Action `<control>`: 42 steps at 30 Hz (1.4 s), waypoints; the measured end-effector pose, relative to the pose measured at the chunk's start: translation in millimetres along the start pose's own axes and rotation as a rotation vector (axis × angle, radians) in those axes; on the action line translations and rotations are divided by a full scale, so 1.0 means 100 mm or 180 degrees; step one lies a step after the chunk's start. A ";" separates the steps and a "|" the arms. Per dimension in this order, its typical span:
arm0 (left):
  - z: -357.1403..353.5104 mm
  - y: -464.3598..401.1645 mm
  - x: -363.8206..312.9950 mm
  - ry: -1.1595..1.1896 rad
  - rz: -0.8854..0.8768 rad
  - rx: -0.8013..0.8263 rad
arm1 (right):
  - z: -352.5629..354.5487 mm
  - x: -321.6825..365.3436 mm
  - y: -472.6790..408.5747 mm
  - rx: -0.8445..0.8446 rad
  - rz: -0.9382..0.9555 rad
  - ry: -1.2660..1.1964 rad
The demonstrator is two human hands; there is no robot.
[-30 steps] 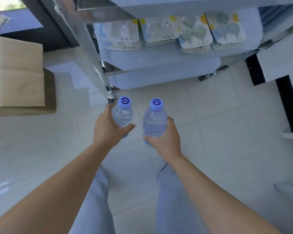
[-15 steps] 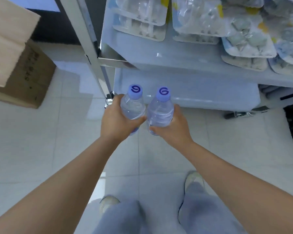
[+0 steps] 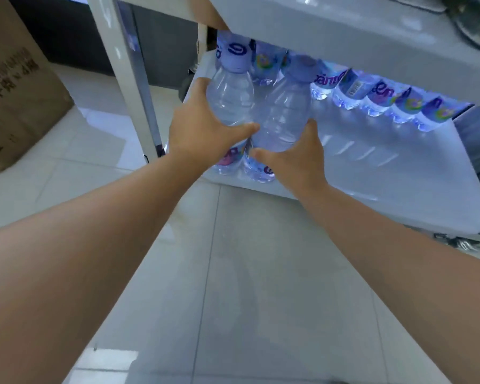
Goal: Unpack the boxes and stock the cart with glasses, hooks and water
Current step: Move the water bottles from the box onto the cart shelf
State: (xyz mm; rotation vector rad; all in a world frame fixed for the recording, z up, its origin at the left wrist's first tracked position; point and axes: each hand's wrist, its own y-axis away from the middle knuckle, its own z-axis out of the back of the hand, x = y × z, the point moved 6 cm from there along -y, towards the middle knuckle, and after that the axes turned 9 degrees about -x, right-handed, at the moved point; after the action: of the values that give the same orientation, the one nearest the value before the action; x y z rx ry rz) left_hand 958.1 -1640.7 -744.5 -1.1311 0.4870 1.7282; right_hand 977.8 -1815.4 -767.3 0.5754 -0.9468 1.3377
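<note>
My left hand (image 3: 203,131) grips a clear water bottle (image 3: 230,92) with a pale blue cap. My right hand (image 3: 297,159) grips a second water bottle (image 3: 286,115) right beside it; the two bottles touch. Both bottles are at the front left of the cart's bottom shelf (image 3: 385,173), their bases at its front edge. A row of several water bottles (image 3: 380,95) stands at the back of that shelf. The shelf above (image 3: 330,31) hides their tops.
The cart's metal leg (image 3: 128,76) rises just left of my left hand. A brown cardboard box (image 3: 14,84) sits on the tiled floor (image 3: 233,273) at far left. The right part of the bottom shelf is bare.
I have crouched lower and moved both bottles forward and down, from in front of the cart to the front left of its bottom shelf. The stocked bottle row has come into view.
</note>
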 end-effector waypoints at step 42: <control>-0.66 -0.17 0.46 -0.0803 0.0258 -0.0651 | -0.53 -0.28 -0.34 -0.0737 0.0216 0.0371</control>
State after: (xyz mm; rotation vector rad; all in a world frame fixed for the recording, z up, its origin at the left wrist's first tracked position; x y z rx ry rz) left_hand 999.8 -1658.3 -812.6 -1.0256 0.2062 1.9943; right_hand 1024.4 -1793.5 -812.5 0.2877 -1.0156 1.2853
